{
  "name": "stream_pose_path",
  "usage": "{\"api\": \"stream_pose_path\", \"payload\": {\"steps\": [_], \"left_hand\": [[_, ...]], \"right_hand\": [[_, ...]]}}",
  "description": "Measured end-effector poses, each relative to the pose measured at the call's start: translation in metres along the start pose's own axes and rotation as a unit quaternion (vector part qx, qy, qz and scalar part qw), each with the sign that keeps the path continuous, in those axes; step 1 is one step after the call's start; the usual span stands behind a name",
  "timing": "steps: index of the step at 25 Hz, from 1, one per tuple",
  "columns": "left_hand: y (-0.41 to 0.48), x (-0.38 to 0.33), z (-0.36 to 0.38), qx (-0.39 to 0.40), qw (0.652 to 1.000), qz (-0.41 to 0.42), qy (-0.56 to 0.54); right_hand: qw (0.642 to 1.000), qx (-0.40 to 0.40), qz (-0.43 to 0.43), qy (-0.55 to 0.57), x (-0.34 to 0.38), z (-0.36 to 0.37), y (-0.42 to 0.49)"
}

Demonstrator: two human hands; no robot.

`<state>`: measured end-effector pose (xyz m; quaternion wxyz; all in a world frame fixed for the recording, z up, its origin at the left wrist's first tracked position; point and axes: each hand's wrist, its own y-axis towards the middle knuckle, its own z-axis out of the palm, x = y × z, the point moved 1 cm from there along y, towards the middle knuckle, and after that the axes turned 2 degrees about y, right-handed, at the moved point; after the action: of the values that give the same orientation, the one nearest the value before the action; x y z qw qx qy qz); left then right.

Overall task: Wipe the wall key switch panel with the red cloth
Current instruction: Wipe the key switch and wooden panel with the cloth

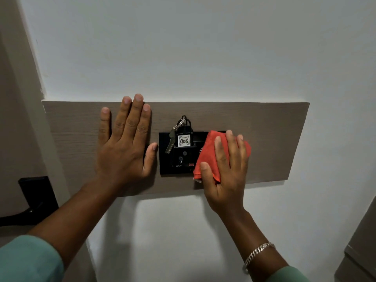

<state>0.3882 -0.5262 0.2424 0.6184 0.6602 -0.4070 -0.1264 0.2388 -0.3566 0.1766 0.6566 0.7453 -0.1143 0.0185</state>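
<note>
On the wall: black key switch panel [165,155] sits low and centre on a wood-grain board [264,139], long axis running left to right.
Panel edges: left edge bare, just beside the left thumb; right part hidden under the red cloth [209,155].
Key tag: marked 406 [184,140], upright in the slot, with a metal key [170,143] dangling beside it.
Right hand [225,176]: fingers spread flat, pressing the bunched cloth onto the panel's right side, thumb pinning its lower corner.
Left hand [124,147]: wide open, palm flat on the board, holding nothing.
Room to move: bare board stretches right of the cloth; white wall [203,47] above and below.
</note>
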Motion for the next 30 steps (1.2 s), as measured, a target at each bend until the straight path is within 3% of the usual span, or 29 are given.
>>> {"api": "stream_pose_path", "payload": {"steps": [4, 9, 15, 19, 24, 30], "left_hand": [[0.002, 0.001, -0.001, 0.006, 1.000, 0.003, 0.005], [0.000, 0.000, 0.000, 0.007, 1.000, 0.002, 0.001], [0.001, 0.001, 0.002, 0.001, 1.000, 0.002, 0.009], [0.000, 0.001, 0.003, -0.005, 1.000, 0.003, 0.015], [0.001, 0.002, 0.003, -0.001, 1.000, 0.003, 0.016], [0.000, 0.001, 0.003, -0.010, 1.000, 0.008, 0.017]], "right_hand": [[0.997, -0.010, 0.079, -0.003, 0.008, 0.010, 0.008], [0.999, 0.035, 0.013, -0.025, -0.006, 0.005, -0.022], [0.989, -0.060, 0.130, 0.029, 0.013, 0.019, 0.009], [0.991, -0.052, 0.112, 0.052, 0.015, 0.018, -0.019], [0.990, -0.095, 0.099, 0.043, 0.022, 0.026, 0.008], [0.999, -0.036, 0.019, 0.010, -0.005, 0.017, -0.034]]}}
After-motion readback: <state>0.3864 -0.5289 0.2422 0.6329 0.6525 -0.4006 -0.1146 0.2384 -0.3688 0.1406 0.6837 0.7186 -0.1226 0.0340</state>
